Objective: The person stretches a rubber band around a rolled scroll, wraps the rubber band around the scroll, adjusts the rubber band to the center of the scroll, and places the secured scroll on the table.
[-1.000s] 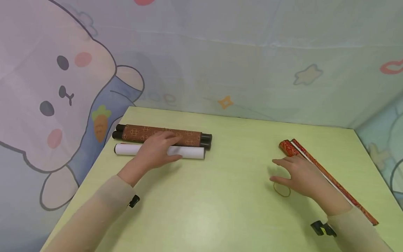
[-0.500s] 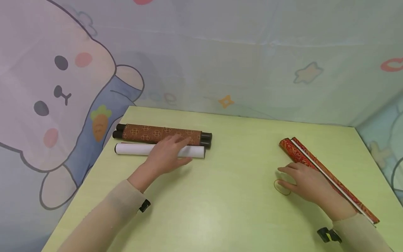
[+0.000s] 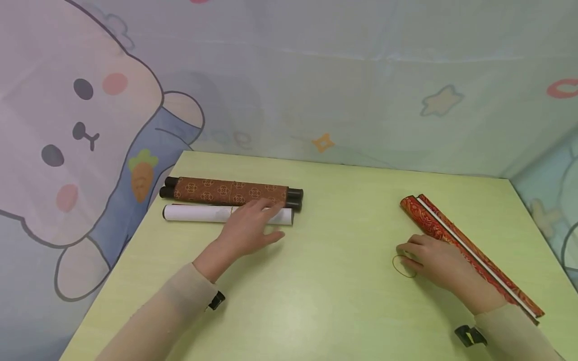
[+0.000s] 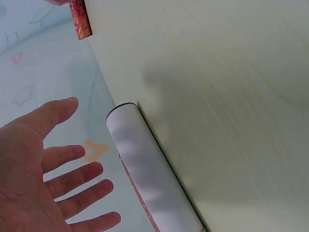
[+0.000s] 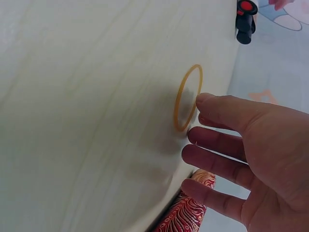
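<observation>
A yellow rubber band (image 5: 177,108) lies on the table beside my right hand (image 3: 435,263). The thumb tip overlaps the band's edge in the right wrist view; whether it touches cannot be told. The fingers are loosely bent with a gap to the thumb. Just behind that hand lies a red patterned scroll (image 3: 422,219), rolled up, with a white strip along it. My left hand (image 3: 246,228) hovers, fingers spread, over the right part of a rolled white scroll (image 3: 194,213). Behind this roll sits a brown patterned scroll (image 3: 212,189) with black rod ends.
The pale yellow table (image 3: 334,301) ends at the back against a printed cloth (image 3: 289,90) with a cartoon bear. A thin band (image 3: 232,210) circles the white roll. Black camera mounts (image 3: 470,335) are strapped beneath both wrists.
My left hand has slid right along the white roll. My right hand has come down and nearer to me, its thumb and forefinger drawing closer together at the rubber band.
</observation>
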Tool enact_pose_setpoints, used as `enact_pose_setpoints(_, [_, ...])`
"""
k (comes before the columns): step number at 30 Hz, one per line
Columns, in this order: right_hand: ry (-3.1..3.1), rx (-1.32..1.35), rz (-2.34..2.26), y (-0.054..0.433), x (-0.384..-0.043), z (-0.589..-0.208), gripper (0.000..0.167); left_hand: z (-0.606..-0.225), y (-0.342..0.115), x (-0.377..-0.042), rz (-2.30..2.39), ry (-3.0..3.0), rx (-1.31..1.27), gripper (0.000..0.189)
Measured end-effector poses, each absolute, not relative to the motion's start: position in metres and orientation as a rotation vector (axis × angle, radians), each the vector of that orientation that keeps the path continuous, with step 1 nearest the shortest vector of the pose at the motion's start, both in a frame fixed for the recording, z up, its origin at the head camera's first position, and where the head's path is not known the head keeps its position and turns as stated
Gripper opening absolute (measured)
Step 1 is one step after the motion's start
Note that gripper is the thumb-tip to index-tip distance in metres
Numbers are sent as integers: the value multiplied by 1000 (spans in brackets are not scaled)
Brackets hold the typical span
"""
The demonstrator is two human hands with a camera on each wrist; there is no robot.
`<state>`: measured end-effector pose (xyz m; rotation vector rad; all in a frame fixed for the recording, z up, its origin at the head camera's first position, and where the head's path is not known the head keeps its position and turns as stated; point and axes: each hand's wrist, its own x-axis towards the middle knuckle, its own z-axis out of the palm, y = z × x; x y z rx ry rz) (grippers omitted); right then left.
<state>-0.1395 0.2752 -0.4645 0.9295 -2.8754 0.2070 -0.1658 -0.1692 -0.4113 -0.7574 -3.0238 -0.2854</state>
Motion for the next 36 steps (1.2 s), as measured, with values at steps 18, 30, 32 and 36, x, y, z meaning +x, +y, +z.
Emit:
enact_pose_setpoints(18, [-2825,971,230,273,-142,-468,16,-417,-151,-161,-296,-3028,-818,68])
enact_pose_setpoints(30, [-2858,991,168,270,-146,-465,20,-419,-141,-159,-336,-3033,-850,70])
enact_pose_setpoints(32, [-2860,1002,137,270,-147,-465,21,-420,-140,-159,-337,-3032,-858,70])
enact_pose_setpoints(36, [-2842,1035,91,268,-151,-467,27,-420,-137,-159,-336,-3031,-875,70])
